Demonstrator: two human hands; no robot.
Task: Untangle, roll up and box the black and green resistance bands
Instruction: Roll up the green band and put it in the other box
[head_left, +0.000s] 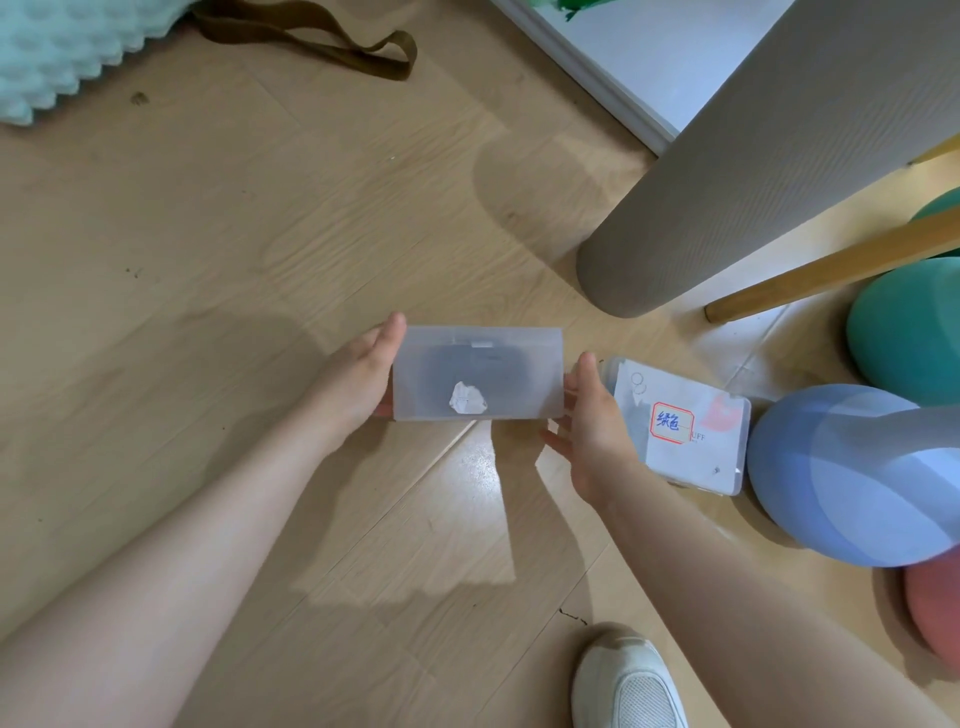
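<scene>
A frosted translucent plastic box (478, 373) is held above the wooden floor between both hands. A dark rolled shape shows through its wall, and a torn white sticker sits on its front. My left hand (358, 376) grips the box's left end, thumb on top. My right hand (587, 415) holds the right end with its thumb up against the side. A second closed translucent box (685, 426) lies on the floor just right of my right hand; it bears a red-framed label with blue handwriting. No loose black or green band is in view.
A grey rolled mat (727, 171) stands upright at the right, beside a wooden leg (831, 270). Teal (909, 327), blue (852, 478) and pink (935, 608) balls crowd the right edge. An olive strap (332, 47) and a mint foam pad (57, 52) lie at top left. My white shoe (628, 680) is at the bottom.
</scene>
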